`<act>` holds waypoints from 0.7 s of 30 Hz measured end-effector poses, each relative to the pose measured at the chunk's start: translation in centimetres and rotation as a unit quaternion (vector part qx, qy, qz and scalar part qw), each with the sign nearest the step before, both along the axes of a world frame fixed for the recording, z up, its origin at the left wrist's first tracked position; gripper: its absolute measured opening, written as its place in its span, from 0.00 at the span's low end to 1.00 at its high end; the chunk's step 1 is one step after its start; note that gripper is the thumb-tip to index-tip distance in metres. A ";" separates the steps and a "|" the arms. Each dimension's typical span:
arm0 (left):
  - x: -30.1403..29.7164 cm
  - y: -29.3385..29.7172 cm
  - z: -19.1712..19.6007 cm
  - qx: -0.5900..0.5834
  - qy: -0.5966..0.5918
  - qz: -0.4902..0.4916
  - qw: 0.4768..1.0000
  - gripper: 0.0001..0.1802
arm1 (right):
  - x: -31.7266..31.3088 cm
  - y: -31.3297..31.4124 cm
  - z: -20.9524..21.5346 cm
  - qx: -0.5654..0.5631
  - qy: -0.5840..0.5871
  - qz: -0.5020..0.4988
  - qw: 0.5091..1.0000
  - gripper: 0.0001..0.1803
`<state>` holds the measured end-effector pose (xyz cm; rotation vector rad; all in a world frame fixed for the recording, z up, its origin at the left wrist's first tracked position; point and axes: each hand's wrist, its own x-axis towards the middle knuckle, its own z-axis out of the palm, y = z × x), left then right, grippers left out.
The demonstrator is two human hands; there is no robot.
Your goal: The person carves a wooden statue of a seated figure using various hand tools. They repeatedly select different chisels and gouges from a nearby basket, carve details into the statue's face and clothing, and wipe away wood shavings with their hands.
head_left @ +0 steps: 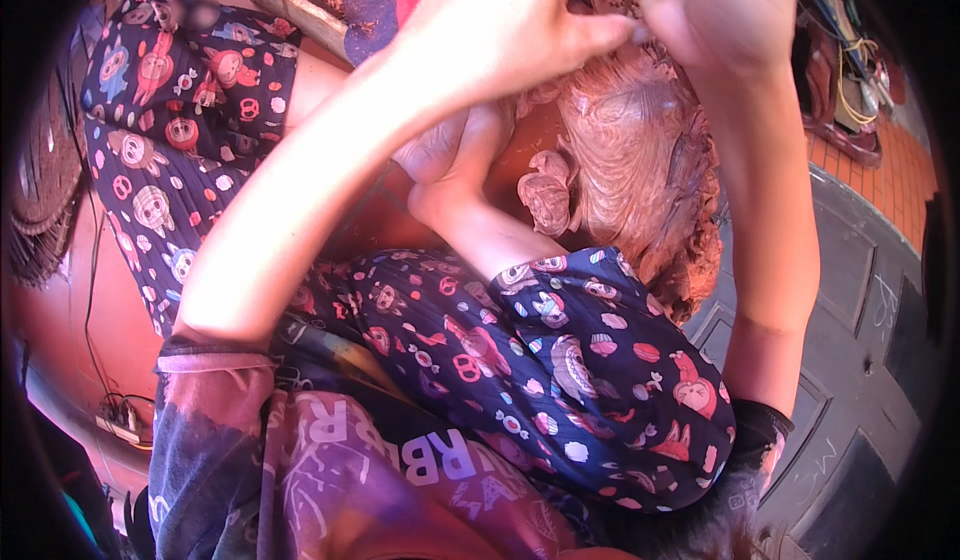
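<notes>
Over the reddish-brown, swirl-carved wooden piece (635, 140), left hand (535, 25) and right hand (715, 5) are held close, seemingly for control; what the fingers (605, 33) grasp cannot be told.

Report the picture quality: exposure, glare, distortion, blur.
In the head view, the left forearm is washed out nearly white; pale highlights streak the carved wood; fisheye distortion bows the grey panelled board at the right, and the corners go black; the right hand, cut by the top edge, looks slightly soft.
</notes>
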<state>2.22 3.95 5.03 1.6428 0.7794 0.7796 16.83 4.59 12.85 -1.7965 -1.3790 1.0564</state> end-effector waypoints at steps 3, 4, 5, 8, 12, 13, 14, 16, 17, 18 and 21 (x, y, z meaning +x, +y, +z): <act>2.1 -0.4 -2.8 0.143 -0.071 0.117 0.980 0.21 | 0.4 0.8 -0.2 0.006 -0.020 -0.015 1.000 0.16; 2.3 -0.3 -3.0 0.170 -0.062 0.135 0.974 0.20 | 0.4 0.8 -0.2 0.005 -0.018 -0.011 1.000 0.16; 2.4 -0.4 -3.2 0.125 -0.082 0.094 0.984 0.19 | 0.5 0.3 0.0 0.005 -0.017 -0.008 1.000 0.16; 1.7 -0.9 -2.3 0.073 -0.063 0.088 0.991 0.19 | 0.1 -0.1 -0.1 -0.001 -0.001 0.017 1.000 0.16; 2.0 -0.2 -2.8 0.162 -0.032 0.142 0.976 0.21 | 0.3 1.2 -0.1 0.008 -0.034 0.001 0.999 0.16; 2.2 0.0 -3.0 0.191 -0.049 0.143 0.970 0.21 | 0.2 1.2 -0.1 0.008 -0.036 0.003 0.999 0.16; 2.4 0.0 -3.2 0.221 -0.065 0.143 0.962 0.22 | 0.3 1.1 0.1 0.009 -0.038 0.005 0.999 0.16; 2.1 -0.4 -2.4 0.114 -0.037 0.088 0.989 0.22 | 0.3 0.6 0.0 0.005 -0.030 0.021 0.999 0.16; 2.1 -0.8 -2.3 0.092 -0.018 0.094 0.991 0.23 | 0.2 0.5 -0.2 0.003 -0.028 0.028 0.999 0.16; 2.3 -1.2 -2.0 0.073 -0.004 0.093 0.993 0.23 | 0.4 0.4 0.0 0.004 -0.033 0.024 0.999 0.16; 2.2 -0.6 -2.2 0.089 -0.048 0.115 0.988 0.26 | 0.5 1.7 -0.1 0.008 -0.060 0.021 0.998 0.17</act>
